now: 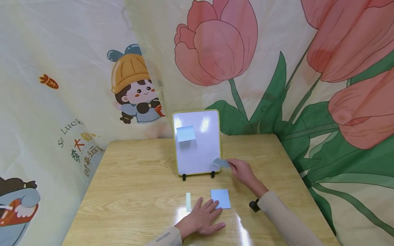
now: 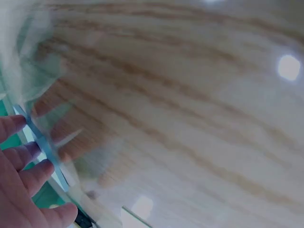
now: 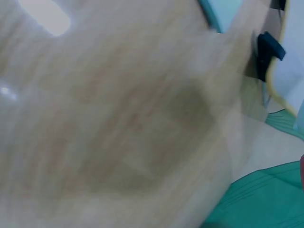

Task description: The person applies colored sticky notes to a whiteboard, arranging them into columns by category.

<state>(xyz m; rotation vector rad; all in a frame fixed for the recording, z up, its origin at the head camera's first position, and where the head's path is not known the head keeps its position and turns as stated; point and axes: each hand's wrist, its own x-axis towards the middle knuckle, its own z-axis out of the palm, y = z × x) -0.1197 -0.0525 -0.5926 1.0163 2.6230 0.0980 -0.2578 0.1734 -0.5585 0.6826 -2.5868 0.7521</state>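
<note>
Between thumb and fingers, my right hand (image 1: 246, 175) pinches a blue sticky note (image 1: 222, 163) by its edge, close to the lower right of a small whiteboard (image 1: 200, 153). Whether the note touches the board cannot be told. My left hand (image 1: 204, 219) lies low over the table with fingers spread. Its fingertips reach the near edge of a blue sticky note pad (image 1: 222, 198), and the left wrist view shows the fingers (image 2: 35, 175) against that pad (image 2: 43, 145). Another blue note (image 1: 186, 133) sticks to the board's upper left. Only a sliver of the right hand appears in its wrist view.
A pale narrow strip (image 1: 188, 201) lies left of the pad. The whiteboard stands on black feet (image 1: 184, 177) at the back of the wooden table (image 1: 132, 184). Behind hangs a printed cloth (image 1: 271, 27) with tulips. A black wrist device (image 1: 254, 205) sits at the right cuff.
</note>
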